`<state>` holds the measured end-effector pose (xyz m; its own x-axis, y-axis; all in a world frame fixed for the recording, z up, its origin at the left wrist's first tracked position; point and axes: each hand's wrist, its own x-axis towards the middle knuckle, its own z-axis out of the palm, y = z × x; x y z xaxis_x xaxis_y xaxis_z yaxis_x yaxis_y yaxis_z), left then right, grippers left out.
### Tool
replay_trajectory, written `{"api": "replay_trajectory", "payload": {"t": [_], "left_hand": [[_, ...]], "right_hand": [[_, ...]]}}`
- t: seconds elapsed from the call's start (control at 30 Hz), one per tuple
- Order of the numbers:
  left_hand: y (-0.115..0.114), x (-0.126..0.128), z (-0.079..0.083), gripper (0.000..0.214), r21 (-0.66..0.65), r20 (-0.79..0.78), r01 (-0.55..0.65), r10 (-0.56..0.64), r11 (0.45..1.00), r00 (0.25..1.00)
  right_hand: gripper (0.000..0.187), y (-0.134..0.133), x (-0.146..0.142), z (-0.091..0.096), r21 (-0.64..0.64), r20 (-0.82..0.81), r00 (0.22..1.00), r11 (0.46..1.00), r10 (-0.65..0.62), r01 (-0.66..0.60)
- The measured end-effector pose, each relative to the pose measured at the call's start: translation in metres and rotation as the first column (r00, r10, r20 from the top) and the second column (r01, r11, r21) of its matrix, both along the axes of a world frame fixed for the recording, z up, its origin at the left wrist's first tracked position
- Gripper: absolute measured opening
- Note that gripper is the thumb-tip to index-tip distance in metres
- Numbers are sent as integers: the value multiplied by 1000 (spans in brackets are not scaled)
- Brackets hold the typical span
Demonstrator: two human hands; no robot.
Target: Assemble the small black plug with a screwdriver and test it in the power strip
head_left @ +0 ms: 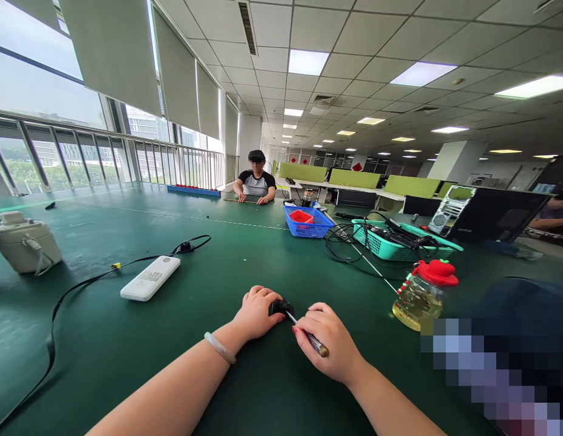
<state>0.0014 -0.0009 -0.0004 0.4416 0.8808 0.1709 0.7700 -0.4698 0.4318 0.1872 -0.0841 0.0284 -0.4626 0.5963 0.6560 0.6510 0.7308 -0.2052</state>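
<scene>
Straight ahead of the person's seat, at twelve o'clock, a small black part (276, 307) lies on the green table (245, 387), pinched in the left hand (256, 313). The right hand (331, 339) grips a screwdriver (318, 345) from four o'clock of that part, its tip at the part. I'd call this the tool-work step; the next move seems to need firm pinning and a well-seated tip.

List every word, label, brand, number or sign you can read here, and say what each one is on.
No text reads clearly.
White block: grey lettering on top, too blurred to read.
Red diamond sign on the far pillar: too small to read.
Small black object at the left hand, screwdriver in the right hand: no lettering visible.
</scene>
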Motion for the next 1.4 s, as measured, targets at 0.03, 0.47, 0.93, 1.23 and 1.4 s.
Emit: {"api": "replay_trajectory", "payload": {"t": [0.03, 0.47, 0.93, 1.23, 1.4], "left_hand": [[0, 0, 0, 38, -1, -4, -1, 1, 1000, 1000], [-3, 1, 3, 39, 38, -48, -2, 4, 999, 999], [-5, 1, 4, 35, 132, -90, 37, -25, 991, 996], [-6, 2, 6, 35, 113, -97, 37, -26, 993, 995], [-6, 2, 5, 35, 104, -80, 32, -24, 994, 997]], "right_hand": [[24, 0, 0, 0, 0, 3, 1000, 1000, 4, -4], [24, -1, -4, -2, 17, 47, 999, 1000, 19, -20], [24, -1, -6, -2, 12, 102, 994, 1000, -27, 26], [17, -1, -10, -7, -17, 183, 983, 1000, -22, 26], [22, -2, -7, -3, 2, 115, 993, 1000, -17, 17]]}}
